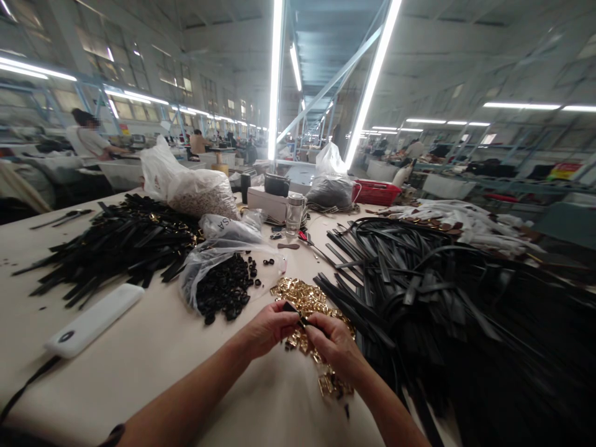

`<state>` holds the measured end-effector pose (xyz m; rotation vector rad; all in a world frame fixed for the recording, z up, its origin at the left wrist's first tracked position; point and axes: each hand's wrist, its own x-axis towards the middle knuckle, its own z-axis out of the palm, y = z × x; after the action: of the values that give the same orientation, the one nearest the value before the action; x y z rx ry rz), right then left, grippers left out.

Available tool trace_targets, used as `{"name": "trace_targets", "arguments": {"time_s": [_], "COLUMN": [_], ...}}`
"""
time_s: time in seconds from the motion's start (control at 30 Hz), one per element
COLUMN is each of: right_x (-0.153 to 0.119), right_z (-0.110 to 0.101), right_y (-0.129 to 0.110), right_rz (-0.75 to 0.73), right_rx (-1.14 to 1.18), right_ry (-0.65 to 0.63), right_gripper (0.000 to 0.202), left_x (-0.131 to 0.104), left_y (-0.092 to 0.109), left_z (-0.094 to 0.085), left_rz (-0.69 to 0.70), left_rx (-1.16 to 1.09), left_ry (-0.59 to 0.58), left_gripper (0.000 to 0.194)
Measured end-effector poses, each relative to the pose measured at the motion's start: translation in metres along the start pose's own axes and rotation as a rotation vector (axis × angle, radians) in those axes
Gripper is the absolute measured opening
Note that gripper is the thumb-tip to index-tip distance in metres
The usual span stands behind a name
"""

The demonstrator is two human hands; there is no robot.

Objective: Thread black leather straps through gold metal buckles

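My left hand (272, 324) is closed in a pinch on a short end of black strap (289, 307) that sticks up past the fingertips. Close against it, my right hand (331, 340) pinches the dark piece between the two hands; its far part is hidden by the fingers. Both hands are over a heap of gold metal buckles (305, 294), some of which lie under the wrists. Left of the hands, small black loops (226, 287) spill from a clear plastic bag (189, 279). To the right lies a large pile of black straps (386, 273).
More black straps with gold fittings (125, 242) lie at the left. A white corded device (95, 321) rests nearer. Behind stand filled plastic bags (198, 186), a glass jar (294, 214), red-handled scissors (307, 239) and a red basket (377, 192). Other people work further off.
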<state>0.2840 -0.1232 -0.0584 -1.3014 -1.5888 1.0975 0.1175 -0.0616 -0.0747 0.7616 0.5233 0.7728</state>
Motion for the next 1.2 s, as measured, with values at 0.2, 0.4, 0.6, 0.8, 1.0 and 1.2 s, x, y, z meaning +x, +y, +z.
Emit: {"name": "trace_targets", "arguments": {"time_s": [0.2, 0.4, 0.6, 0.8, 1.0, 1.2], "right_x": [-0.001, 0.001, -0.001, -0.001, -0.001, 0.001], "right_z": [0.001, 0.002, 0.004, 0.003, 0.007, 0.007], "right_y": [-0.011, -0.008, -0.006, -0.007, -0.001, 0.002], "right_rz": [-0.063, -0.081, -0.071, -0.113, -0.150, -0.154], "right_rx": [-0.074, -0.091, -0.048, -0.032, -0.083, -0.170], "right_ry": [0.027, 0.051, 0.029, -0.001, 0.027, 0.084], "right_gripper": [0.023, 0.026, 0.020, 0.018, 0.022, 0.024], "left_x": [-0.001, 0.000, -0.001, -0.002, -0.002, -0.001], "left_y": [0.001, -0.001, -0.002, -0.002, 0.000, -0.002], "left_z": [-0.001, -0.003, 0.000, -0.004, -0.007, -0.005], "left_rz": [-0.009, -0.011, -0.040, -0.135, -0.147, -0.140], "left_rx": [0.063, 0.082, 0.064, 0.038, 0.048, 0.037], "left_ry": [-0.031, -0.040, -0.066, -0.070, -0.026, -0.031], "left_gripper": [0.026, 0.029, 0.030, 0.029, 0.028, 0.029]}}
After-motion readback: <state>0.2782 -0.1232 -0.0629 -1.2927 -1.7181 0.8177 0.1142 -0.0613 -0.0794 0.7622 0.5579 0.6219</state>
